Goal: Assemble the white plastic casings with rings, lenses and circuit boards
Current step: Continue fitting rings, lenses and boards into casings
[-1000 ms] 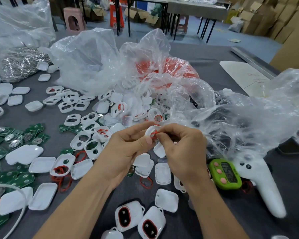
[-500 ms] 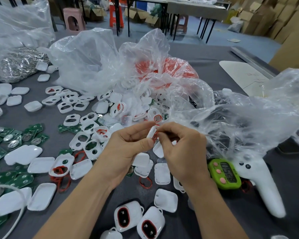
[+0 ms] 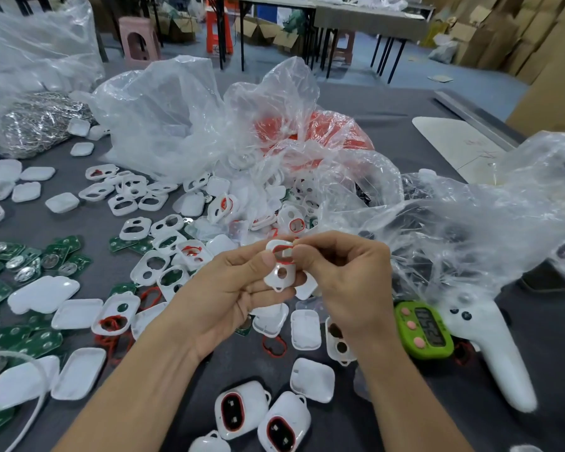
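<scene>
Grey cloth covered the counter [image 3: 405,125], which was strewn with small parts, in a warehouse room with cardboard boxes stacked at the upper right. At the centre of the frame a white casing [image 3: 279,274] was held upright above the counter, gripped between the thumb and curled fingers of the left hand [image 3: 229,288]. A red ring [image 3: 276,249] was seated round its upper opening. The casing's upper right edge was pinched between thumb and forefinger of the right hand [image 3: 346,282]. Green circuit boards [image 3: 40,344] were spread at the lower left. Crumpled clear bags [image 3: 177,119] were heaped behind. A green timer [image 3: 424,329] lay just beside a white controller [image 3: 490,347] at the lower right.
</scene>
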{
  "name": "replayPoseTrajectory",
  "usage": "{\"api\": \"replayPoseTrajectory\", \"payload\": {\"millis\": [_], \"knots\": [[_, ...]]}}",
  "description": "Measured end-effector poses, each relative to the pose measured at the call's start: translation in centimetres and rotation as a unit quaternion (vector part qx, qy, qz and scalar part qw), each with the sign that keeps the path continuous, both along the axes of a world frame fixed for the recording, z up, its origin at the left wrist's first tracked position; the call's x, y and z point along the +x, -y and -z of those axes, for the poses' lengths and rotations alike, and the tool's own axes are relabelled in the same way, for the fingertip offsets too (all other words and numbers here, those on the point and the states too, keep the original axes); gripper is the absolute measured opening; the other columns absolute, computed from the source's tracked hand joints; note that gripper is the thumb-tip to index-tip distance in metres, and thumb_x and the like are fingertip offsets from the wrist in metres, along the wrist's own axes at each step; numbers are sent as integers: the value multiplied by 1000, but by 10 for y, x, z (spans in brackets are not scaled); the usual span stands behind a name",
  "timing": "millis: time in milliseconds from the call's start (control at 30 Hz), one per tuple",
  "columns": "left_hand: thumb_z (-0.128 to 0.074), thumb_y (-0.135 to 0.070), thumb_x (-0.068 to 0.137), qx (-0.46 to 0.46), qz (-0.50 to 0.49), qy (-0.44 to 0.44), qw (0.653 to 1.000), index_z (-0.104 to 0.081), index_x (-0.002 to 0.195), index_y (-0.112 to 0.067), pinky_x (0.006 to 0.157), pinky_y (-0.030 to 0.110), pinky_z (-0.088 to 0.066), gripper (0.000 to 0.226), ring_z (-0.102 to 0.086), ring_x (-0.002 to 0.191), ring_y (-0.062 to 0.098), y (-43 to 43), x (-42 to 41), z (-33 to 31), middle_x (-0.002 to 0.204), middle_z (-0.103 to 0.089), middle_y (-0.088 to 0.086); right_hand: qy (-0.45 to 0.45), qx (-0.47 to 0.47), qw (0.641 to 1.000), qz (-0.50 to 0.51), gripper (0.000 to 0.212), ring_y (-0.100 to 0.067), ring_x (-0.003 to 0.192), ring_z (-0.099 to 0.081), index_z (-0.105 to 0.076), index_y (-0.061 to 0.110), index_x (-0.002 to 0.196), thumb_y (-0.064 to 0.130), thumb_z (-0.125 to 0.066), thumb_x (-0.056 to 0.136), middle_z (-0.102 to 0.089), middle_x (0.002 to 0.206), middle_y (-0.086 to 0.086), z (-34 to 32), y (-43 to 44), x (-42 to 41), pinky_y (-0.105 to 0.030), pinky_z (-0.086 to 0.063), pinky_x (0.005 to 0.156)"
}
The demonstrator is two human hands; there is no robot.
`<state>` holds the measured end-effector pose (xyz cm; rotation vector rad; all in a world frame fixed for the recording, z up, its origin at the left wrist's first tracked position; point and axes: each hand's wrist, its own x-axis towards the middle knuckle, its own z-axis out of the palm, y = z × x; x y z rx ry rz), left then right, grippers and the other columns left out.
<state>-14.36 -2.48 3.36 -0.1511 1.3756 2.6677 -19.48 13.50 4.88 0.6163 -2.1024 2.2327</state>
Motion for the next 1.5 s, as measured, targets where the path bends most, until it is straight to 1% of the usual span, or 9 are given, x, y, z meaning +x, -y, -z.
{"api": "replayPoseTrajectory", "payload": {"millis": [133,267,333,433,600,733,1067,1233,1500], "knots": [[-99,-43,56,24,30,10,999,-80,110,-10,71,28,-63,67,-76,99,31,1,2,-1,106,-77,19,70,-45,993,-83,13,-20,65,-72,-81,7,76,-6,-80,75,-77,73,-13,-5,-9,-8,-26,-59,63],[-96,-38,63,22,20,26,999,-80,107,-5,68,28,-63,57,-76,97,30,1,2,-1,101,-77,20,36,-29,998,-51,14,-24,63,-72,-81,10,76,-4,-84,74,-76,71,-12,-3,-10,-7,-31,-61,63],[-84,-32,74,6,4,27,1000,-80,106,-6,68,27,-63,41,-77,97,28,0,0,0,101,-77,19,-5,9,1000,6,14,-26,63,-73,-81,15,77,1,-85,77,-76,70,-5,1,-8,-6,-35,-62,63],[-70,-21,85,-34,-40,26,998,-81,103,-8,69,28,-62,25,-78,90,24,-5,-3,2,102,-77,20,-86,113,987,76,12,-8,62,-72,-81,23,80,11,-86,80,-76,70,12,8,-6,-4,-21,-57,62],[-65,-10,93,-85,-134,50,986,-81,98,-2,68,28,-63,18,-76,83,24,-7,-5,7,100,-77,20,-118,216,968,45,25,-4,71,-72,-81,30,97,11,-80,81,-76,78,17,12,-2,0,-18,-57,70],[-64,-5,94,-108,-140,53,983,-79,101,0,67,27,-63,17,-76,80,24,-6,-5,7,99,-77,22,-79,206,975,29,30,-5,70,-73,-82,27,98,6,-84,77,-76,77,15,11,-1,-2,-20,-59,71],[-51,-4,104,-105,-82,42,990,-81,103,-10,75,27,-62,31,-77,92,19,-3,-6,8,107,-78,14,-121,241,958,93,20,-3,68,-70,-83,30,95,22,-88,77,-75,75,19,9,-5,-1,-23,-57,68],[-49,2,103,-112,-74,23,991,-80,108,-13,80,29,-62,35,-77,92,18,-4,-5,9,104,-79,12,-164,288,935,129,19,8,75,-63,-82,37,96,36,-88,78,-75,82,21,10,-5,-2,-4,-43,69],[-50,4,101,-129,-84,26,988,-82,100,-11,80,34,-63,35,-69,59,8,-7,-4,9,62,-69,-3,-144,275,945,104,25,2,74,-65,-83,31,99,25,-90,76,-77,84,17,11,-4,-1,-8,-47,70]]}}
